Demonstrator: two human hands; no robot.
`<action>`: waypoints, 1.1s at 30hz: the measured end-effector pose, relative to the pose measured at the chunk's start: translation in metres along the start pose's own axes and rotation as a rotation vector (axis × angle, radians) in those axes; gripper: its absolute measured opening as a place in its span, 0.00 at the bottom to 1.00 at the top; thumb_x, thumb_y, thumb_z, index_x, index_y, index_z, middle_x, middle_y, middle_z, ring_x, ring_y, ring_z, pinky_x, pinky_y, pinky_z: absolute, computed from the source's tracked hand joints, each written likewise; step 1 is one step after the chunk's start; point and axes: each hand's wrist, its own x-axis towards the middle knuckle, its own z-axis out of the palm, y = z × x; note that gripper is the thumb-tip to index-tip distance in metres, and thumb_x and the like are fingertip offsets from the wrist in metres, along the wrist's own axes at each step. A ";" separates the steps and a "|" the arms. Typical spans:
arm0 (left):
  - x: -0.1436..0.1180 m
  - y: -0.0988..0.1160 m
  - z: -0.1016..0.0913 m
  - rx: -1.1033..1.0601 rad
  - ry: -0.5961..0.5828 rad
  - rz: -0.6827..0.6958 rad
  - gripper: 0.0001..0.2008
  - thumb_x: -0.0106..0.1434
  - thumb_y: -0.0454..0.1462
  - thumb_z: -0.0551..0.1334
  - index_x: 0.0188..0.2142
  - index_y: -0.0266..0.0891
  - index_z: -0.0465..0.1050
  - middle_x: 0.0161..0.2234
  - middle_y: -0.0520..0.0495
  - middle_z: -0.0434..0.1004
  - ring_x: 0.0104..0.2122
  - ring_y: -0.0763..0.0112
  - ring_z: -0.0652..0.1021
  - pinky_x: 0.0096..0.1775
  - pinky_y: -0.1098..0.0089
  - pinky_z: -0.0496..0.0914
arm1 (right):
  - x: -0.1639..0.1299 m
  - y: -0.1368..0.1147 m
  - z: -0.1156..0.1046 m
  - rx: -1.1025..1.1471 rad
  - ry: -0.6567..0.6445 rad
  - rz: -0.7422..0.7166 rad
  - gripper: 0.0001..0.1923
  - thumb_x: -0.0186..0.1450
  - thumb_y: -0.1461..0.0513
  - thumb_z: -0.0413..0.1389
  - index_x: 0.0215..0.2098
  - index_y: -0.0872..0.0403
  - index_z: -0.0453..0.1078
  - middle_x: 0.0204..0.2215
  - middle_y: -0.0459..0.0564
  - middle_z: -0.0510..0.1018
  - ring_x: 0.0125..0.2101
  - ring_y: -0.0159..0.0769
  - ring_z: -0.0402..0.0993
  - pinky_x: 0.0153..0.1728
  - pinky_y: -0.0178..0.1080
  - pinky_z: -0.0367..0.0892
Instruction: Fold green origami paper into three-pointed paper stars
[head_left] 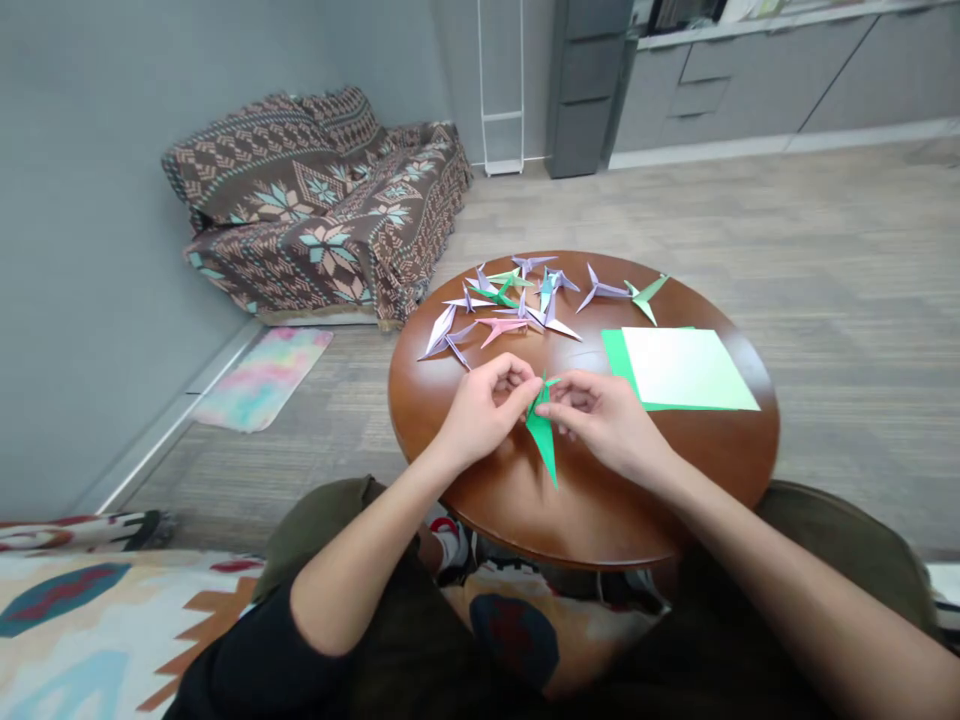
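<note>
A green folded paper crane [544, 440] is held between both hands above the near half of the round table. My left hand [491, 405] pinches its upper left side, thumb and fingers closed on the paper. From the other side, my right hand [596, 415] grips the upper part near a small folded tip, its thumb against the paper. One long pointed end hangs down toward me. The fingers cover part of the folds. Beyond my hands lie several finished paper cranes, among them a pink crane [504, 327] and a light green crane [646, 297].
The brown round table [510, 505] stands over my knees. On its right side white sheets [686, 365] lie on green paper [619, 360]. Past it are a patterned sofa [330, 215], a colourful mat [262, 375] and grey cabinets [750, 85].
</note>
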 end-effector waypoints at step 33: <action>0.003 0.002 0.001 -0.125 0.057 -0.062 0.11 0.61 0.41 0.72 0.32 0.37 0.75 0.29 0.51 0.75 0.29 0.72 0.78 0.30 0.73 0.79 | 0.000 -0.001 0.007 0.100 0.021 0.036 0.14 0.63 0.53 0.67 0.33 0.54 0.73 0.19 0.42 0.76 0.17 0.32 0.74 0.21 0.34 0.69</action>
